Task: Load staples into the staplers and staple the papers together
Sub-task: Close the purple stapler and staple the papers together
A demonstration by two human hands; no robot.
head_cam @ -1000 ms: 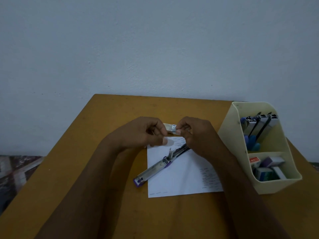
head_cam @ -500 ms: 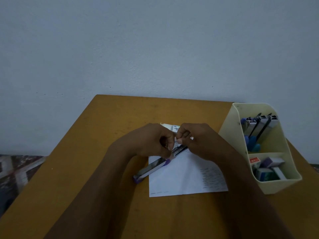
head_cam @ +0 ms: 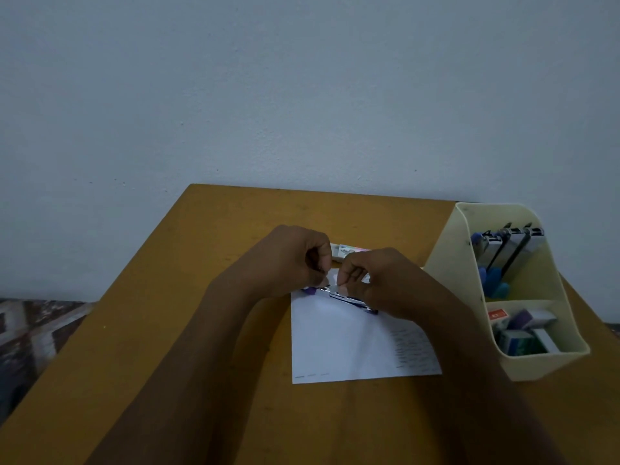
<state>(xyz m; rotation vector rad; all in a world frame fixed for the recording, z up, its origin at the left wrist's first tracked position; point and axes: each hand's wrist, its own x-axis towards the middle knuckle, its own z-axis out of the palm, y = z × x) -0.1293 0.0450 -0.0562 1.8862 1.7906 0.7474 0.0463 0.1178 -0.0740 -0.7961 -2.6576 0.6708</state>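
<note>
Early stage, I judge: the purple-and-silver metal stapler (head_cam: 350, 298) is at top edge of the white paper sheet (head_cam: 352, 344), loading in progress, nothing stapled yet. Spare staplers (head_cam: 510, 250) wait in the cream plastic organiser (head_cam: 449, 263). Left hand (head_cam: 295, 260) & right hand (head_cam: 382, 283) both curl fingers on it, directly under & between them. Staples: not visible.

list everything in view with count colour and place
table: one, orange-brown, against the wall
paper: one visible sheet, white, table centre
stapler: one, purple and silver, on paper's far edge, under hands
staple box: one, white, behind the hands
organizer: one, cream, table's right side
stored staplers: about three, blue and silver, organizer's rear compartment
small boxes: several, mixed colours, front compartment
left hand: one, fingers curled on the stapler
right hand: one, fingers curled on the stapler
</note>
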